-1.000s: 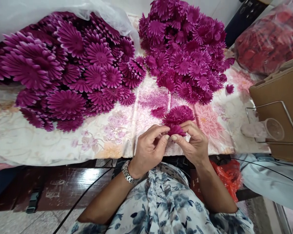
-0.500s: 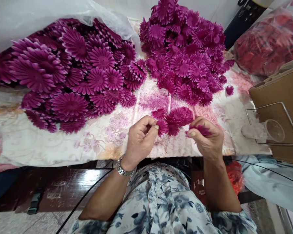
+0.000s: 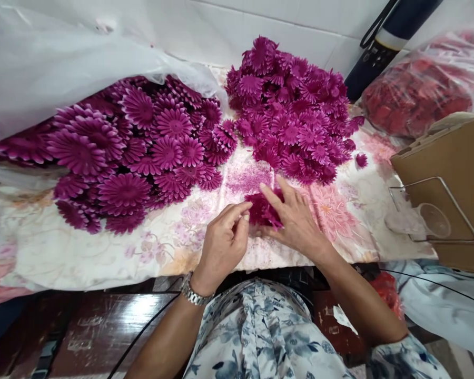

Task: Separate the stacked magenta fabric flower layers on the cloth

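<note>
My left hand [image 3: 224, 237], a metal watch on its wrist, has thumb and forefinger pinched at the edge of a few magenta artificial flower heads [image 3: 260, 209]. What sits between those fingertips is too small to make out. Fingers spread, my right hand [image 3: 294, 218] reaches over the same flower heads from the right and partly covers them. Behind my hands rises a large heap of magenta flower heads [image 3: 296, 116]. To the left, more flower heads [image 3: 124, 192] with paler petal edges spill out of a white plastic bag [image 3: 82, 58].
A floral cloth [image 3: 63, 252] dusted with purple specks covers the table. At right are a cardboard box [image 3: 450, 163], a wire frame [image 3: 458, 210], a clear plastic cup [image 3: 432, 221], a clear bag of red petals [image 3: 418, 95] and a dark cylinder [image 3: 379, 58]. One loose flower head [image 3: 361, 160] lies beside the heap.
My right hand has moved left from beside the small flowers to over them, and its closed fingers have spread. My left hand keeps its pinch. The view has tilted up slightly.
</note>
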Motion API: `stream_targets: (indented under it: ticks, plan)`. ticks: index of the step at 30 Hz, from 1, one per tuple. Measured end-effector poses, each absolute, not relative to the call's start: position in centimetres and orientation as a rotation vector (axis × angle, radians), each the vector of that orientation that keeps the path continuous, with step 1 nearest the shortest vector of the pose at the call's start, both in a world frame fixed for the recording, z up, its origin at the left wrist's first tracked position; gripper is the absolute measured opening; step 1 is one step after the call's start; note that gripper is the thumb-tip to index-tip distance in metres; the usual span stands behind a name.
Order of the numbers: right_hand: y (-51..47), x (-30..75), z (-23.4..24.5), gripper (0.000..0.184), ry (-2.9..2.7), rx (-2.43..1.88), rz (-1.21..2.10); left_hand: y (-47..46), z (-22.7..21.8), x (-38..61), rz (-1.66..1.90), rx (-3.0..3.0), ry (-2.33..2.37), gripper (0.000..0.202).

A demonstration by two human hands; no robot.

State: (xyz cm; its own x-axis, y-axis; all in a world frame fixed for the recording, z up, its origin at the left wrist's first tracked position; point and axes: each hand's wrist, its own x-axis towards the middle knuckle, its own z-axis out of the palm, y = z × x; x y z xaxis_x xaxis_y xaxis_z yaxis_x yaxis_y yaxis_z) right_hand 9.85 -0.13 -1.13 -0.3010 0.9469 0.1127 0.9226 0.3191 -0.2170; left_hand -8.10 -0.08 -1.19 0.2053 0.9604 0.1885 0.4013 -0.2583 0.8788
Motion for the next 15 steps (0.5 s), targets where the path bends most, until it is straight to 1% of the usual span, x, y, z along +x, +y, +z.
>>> stream_targets:
  ticks: [2, 4, 8, 10, 12, 15]
  plan:
    - [0.7, 8.9, -0.5, 0.08, -2.438, -1.689, 0.128, -0.2, -1.1, -8.4, 1.0, 1.775, 1.251, 0.025]
    - [1.6, 8.2, 0.0, 0.069, -2.502, -1.664, 0.107, -0.3, -1.0, -8.5, 0.993, 1.765, 1.238, 0.025]
    - [2.7, 7.8, 0.2, 0.03, -2.641, -1.562, 0.138, -0.4, -0.3, -9.1, 1.03, 1.778, 1.236, 0.023]
    - [2.8, 8.0, 0.2, 0.017, -2.687, -1.502, 0.137, -0.4, -0.1, -9.6, 1.07, 1.801, 1.231, 0.022]
    - [3.1, 8.4, 0.6, 0.013, -2.68, -1.421, 0.102, -0.5, 0.0, -10.1, 1.105, 1.811, 1.224, 0.021]
    - [5.1, 9.7, 2.8, 0.017, -2.508, -1.296, 0.015, -0.6, -0.1, -10.5, 1.128, 1.809, 1.213, 0.02]
